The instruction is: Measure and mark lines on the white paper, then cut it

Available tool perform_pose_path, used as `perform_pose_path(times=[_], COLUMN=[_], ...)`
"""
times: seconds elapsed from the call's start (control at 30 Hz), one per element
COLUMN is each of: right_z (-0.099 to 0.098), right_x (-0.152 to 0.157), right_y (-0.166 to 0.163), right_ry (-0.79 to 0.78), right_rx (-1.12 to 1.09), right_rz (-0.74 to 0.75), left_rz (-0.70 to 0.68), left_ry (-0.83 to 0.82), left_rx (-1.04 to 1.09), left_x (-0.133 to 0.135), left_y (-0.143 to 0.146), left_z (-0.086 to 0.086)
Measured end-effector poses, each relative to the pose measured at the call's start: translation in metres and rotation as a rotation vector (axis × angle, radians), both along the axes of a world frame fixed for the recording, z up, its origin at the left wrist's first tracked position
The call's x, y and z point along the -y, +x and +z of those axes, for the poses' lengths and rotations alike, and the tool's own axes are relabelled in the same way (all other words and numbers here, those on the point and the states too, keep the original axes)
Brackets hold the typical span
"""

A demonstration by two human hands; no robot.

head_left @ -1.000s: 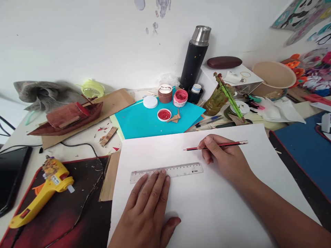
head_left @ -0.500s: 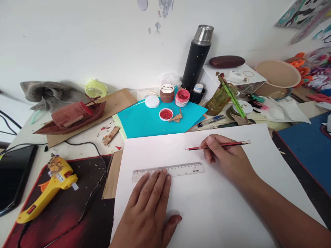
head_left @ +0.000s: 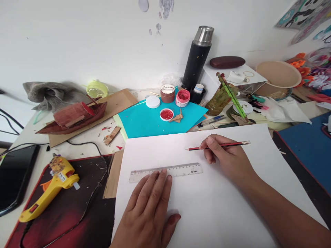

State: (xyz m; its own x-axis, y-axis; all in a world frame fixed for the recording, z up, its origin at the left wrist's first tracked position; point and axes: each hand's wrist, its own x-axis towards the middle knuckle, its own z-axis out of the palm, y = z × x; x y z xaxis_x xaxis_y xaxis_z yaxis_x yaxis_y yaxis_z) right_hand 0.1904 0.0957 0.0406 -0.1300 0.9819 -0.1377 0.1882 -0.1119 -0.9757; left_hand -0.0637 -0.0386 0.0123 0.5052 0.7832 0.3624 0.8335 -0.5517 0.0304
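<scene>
A large white sheet of paper (head_left: 214,206) lies in front of me. On it rests a clear plastic ruler (head_left: 181,171), tilted slightly up to the right. My left hand (head_left: 152,203) lies flat with its fingers stretched out, the fingertips pressing on the ruler's lower middle and the thumb apart. My right hand (head_left: 219,151) pinches a red and black pencil (head_left: 235,143) near its front. The pencil is nearly level, its tip pointing left above the ruler. From this view I cannot tell whether the tip touches the paper.
A yellow glue gun (head_left: 55,186) with its cord lies left, below a reddish model boat (head_left: 74,117) on cardboard. Behind the paper, open paint jars (head_left: 182,99) stand on blue sheets (head_left: 139,120). A black thermos (head_left: 198,58) and a green-stained bottle (head_left: 219,98) stand at the back.
The ruler has slid slightly left on the paper under my left fingers. My right hand keeps its hold on the pencil in nearly the same place.
</scene>
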Motion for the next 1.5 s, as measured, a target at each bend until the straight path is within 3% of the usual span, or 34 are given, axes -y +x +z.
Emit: perform_pose_path(times=[0.33,0.57,0.77,1.3,1.5], right_z=[-0.0008,-0.0009,-0.0011,0.0002,0.0007], right_x=[0.0001,0.0002,-0.0002,-0.0001,-0.0003], right_y=[-0.0006,-0.0007,-0.0009,-0.0008,-0.0008], right_ry=[0.001,-0.004,0.000,-0.003,-0.005], right_rx=[0.006,-0.005,0.012,0.015,0.022], right_rz=[0.006,0.007,0.007,0.028,0.031], left_rz=[-0.013,0.037,-0.010,0.008,0.033], left_ry=[-0.037,0.009,-0.026,-0.026,0.006], left_rx=[-0.013,0.117,-0.021,-0.031,0.078], left_x=[-0.0012,0.0025,0.0003,-0.0005,0.0017], left_y=[-0.0009,0.0040,-0.0006,-0.0022,0.0036], left_z=[-0.0008,-0.0088,-0.0044,-0.0016,-0.0095])
